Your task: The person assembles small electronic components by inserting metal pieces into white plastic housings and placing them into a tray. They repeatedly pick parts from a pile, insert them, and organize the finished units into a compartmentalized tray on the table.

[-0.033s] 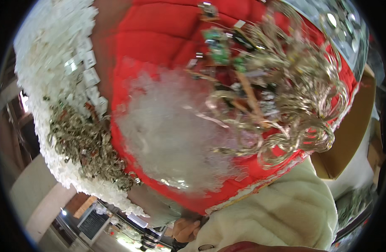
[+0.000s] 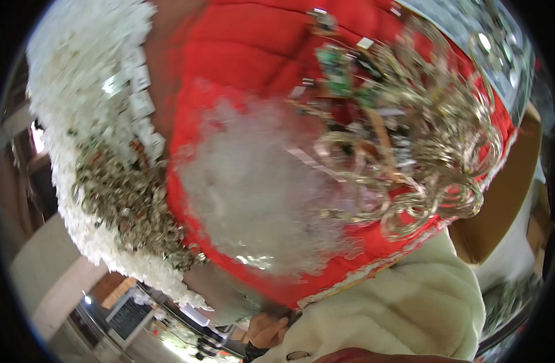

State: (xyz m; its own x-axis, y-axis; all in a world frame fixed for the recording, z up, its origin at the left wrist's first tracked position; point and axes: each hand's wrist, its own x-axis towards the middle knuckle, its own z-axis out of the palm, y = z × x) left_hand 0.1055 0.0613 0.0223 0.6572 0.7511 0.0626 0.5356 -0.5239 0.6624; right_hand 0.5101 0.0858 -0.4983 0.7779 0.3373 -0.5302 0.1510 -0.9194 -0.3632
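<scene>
My left hand (image 2: 267, 330), with a dark cuff, is low in the view beside my cream fleece garment (image 2: 398, 296). Its fingers are curled in near the front corner of a red cloth (image 2: 247, 66); what they hold, if anything, is hidden. My right hand is not in view. On the cloth lies a heap of clear, whitish thin strips (image 2: 247, 181). To its right is a tangled heap of pale gold, clear-coated wire coils (image 2: 434, 121), with small green circuit boards (image 2: 335, 69) at its left edge. The picture is smeared by motion.
Left of the cloth is a large pile of small white pieces (image 2: 84, 72), with a mound of mixed metallic bits (image 2: 129, 199) on it. Shiny round discs (image 2: 501, 54) fill a pale bag at the far right. An open cardboard box (image 2: 501, 199) stands below it.
The whole view has shifted slightly, so the heaps and the red cloth appear a little farther right and lower. My left hand looks the same; nothing has been visibly picked up or let go.
</scene>
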